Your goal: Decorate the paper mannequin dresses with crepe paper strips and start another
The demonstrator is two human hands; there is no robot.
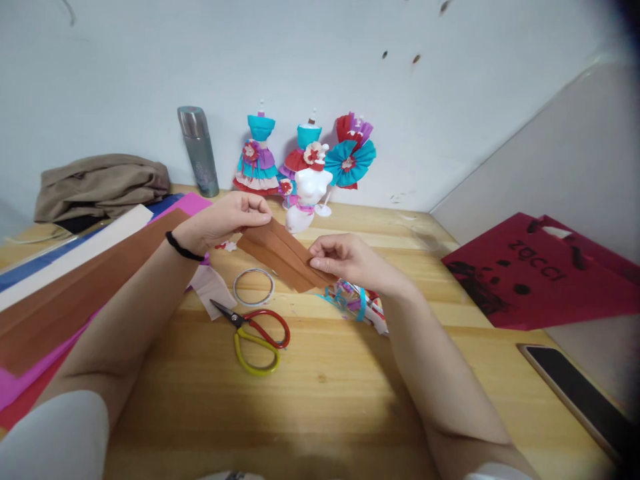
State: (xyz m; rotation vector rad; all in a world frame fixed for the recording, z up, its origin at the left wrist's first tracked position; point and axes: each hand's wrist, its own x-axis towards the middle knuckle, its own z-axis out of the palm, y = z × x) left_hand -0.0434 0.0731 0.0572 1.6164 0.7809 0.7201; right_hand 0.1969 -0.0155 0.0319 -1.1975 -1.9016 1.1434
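A folded strip of brown paper [283, 257] is stretched between my two hands above the wooden table [330, 393]. My left hand [240, 217] pinches its upper left end, and my right hand [343, 257] pinches its right end. Below the strip lie scissors [240, 323] with one red and one yellow handle, blades partly apart. A silvery ring [254, 287] rests just above them, beside a pale pink paper piece [213, 291]. Behind the strip stands a small white dress form [313, 187] with a pink band at its waist.
Dressed forms [260, 160] and a steel bottle [200, 153] stand along the wall. Coloured paper sheets [85, 287] and a brown cloth [103, 183] lie at left. Scraps [360, 300] sit under my right hand. A red bag [540, 273] and a phone [570, 393] are at right.
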